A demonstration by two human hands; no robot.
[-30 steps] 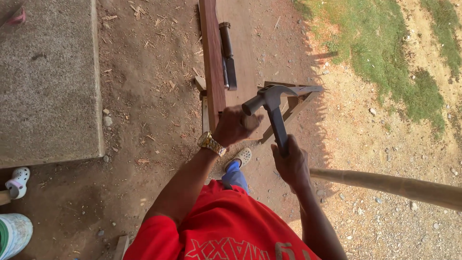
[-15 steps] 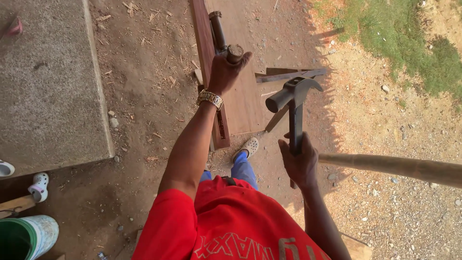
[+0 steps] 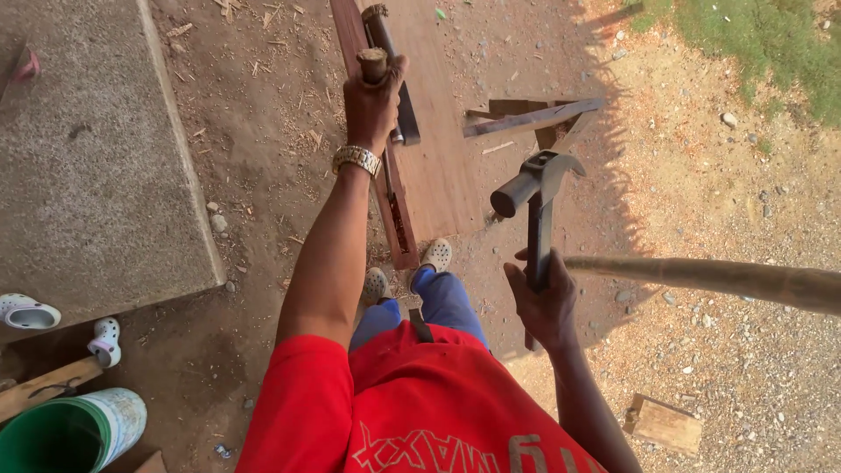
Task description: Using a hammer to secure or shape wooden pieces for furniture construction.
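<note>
I hold a chisel and a hammer over the plank.

My left hand [image 3: 372, 101] grips the chisel [image 3: 375, 63] above the plank [image 3: 429, 166]. My right hand [image 3: 547, 302] squeezes the hammer [image 3: 536, 188], raised beside it. Next I should hit straight.

Bare dirt [image 3: 263, 131] left of the reddish plank [image 3: 438, 166] lies open; a wooden pole [image 3: 718, 278] bars the right.

Chisel raised in one hand, claw hammer in the other, above a board on the ground.

The left hand [image 3: 372, 101] grips a wooden-handled chisel [image 3: 375, 63] far over the reddish board [image 3: 434, 166]; the right hand [image 3: 545, 302], nearer and to the right, clasps the claw hammer [image 3: 536, 197] upright. A green bucket [image 3: 70, 431] stands near left.
</note>
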